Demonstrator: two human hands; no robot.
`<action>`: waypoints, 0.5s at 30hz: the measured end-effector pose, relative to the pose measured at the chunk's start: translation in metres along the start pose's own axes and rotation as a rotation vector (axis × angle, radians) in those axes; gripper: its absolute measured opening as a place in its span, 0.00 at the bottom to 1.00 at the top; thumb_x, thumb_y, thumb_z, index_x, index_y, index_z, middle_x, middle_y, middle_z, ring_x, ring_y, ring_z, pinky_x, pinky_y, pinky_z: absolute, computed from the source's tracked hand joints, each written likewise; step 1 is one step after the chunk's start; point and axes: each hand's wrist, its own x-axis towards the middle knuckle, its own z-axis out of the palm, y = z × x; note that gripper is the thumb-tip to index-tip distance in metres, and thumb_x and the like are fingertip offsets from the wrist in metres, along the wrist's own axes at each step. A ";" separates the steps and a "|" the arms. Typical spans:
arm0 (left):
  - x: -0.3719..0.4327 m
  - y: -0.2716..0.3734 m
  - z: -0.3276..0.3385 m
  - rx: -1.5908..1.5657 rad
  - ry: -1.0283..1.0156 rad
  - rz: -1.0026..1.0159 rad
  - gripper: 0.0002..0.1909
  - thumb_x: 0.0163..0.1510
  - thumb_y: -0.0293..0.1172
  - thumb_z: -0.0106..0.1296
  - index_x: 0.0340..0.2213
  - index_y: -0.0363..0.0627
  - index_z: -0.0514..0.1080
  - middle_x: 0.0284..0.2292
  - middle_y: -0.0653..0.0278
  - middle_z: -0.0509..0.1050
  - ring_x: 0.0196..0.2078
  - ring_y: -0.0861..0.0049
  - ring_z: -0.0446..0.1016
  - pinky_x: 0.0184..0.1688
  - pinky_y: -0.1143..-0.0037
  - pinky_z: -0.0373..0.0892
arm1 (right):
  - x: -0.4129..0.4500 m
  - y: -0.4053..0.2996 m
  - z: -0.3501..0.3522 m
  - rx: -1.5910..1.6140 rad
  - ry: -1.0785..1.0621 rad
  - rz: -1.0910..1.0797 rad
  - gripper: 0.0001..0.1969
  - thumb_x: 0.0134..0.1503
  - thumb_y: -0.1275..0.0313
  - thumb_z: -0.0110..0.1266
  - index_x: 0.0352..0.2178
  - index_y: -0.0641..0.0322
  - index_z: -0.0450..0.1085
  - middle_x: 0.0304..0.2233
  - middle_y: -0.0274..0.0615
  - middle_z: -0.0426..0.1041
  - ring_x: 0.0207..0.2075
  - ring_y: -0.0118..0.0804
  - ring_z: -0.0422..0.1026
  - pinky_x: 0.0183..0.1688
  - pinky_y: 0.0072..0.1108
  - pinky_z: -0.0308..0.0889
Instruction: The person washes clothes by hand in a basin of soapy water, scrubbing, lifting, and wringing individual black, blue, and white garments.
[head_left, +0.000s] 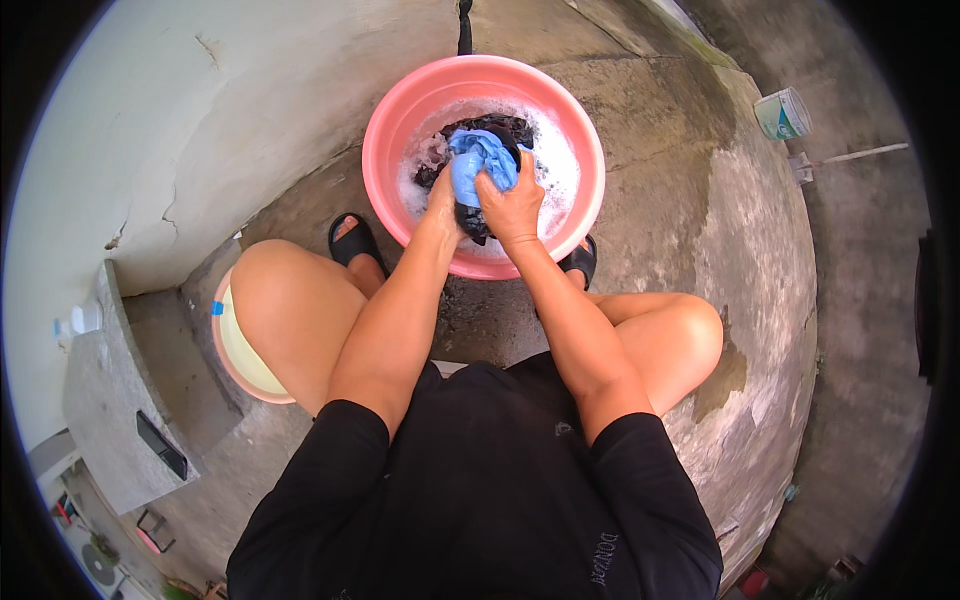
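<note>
A pink plastic basin (386, 187) on the concrete floor holds sudsy water and dark wet cloth (510, 124). Above the suds, my left hand (446, 199) and my right hand (514, 199) grip a bundle of blue and black wet fabric (480, 161) between them. The right thumb presses on the blue part, while the left fingers are largely hidden behind the bundle. Black fabric hangs below the blue, between the wrists.
At the left, a second basin (244, 360) with pale contents is partly hidden by my knee. A grey ledge (112, 375) carries a dark phone-like slab (161, 444). A white bucket (784, 114) stands at the upper right. A cracked wall (150, 150) borders the left.
</note>
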 end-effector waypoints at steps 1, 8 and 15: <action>-0.009 -0.003 0.026 -0.021 0.117 -0.040 0.14 0.63 0.41 0.46 0.39 0.45 0.76 0.34 0.62 0.79 0.34 0.72 0.79 0.38 0.70 0.77 | 0.008 0.027 -0.007 -0.087 -0.002 -0.053 0.28 0.46 0.64 0.65 0.47 0.64 0.65 0.31 0.62 0.76 0.35 0.66 0.76 0.40 0.42 0.72; -0.047 0.009 0.033 0.657 0.482 0.279 0.17 0.47 0.28 0.56 0.40 0.34 0.74 0.34 0.62 0.76 0.37 0.71 0.77 0.45 0.68 0.72 | 0.041 0.089 -0.030 -0.552 -0.196 0.201 0.33 0.43 0.57 0.65 0.50 0.60 0.72 0.44 0.66 0.73 0.50 0.61 0.72 0.53 0.40 0.68; -0.038 0.037 0.002 1.342 1.005 0.242 0.46 0.46 0.45 0.65 0.55 0.19 0.59 0.61 0.37 0.58 0.63 0.54 0.58 0.63 0.64 0.59 | 0.084 0.092 -0.015 -0.486 -0.247 0.095 0.45 0.42 0.58 0.68 0.62 0.55 0.61 0.65 0.75 0.47 0.66 0.69 0.51 0.67 0.41 0.53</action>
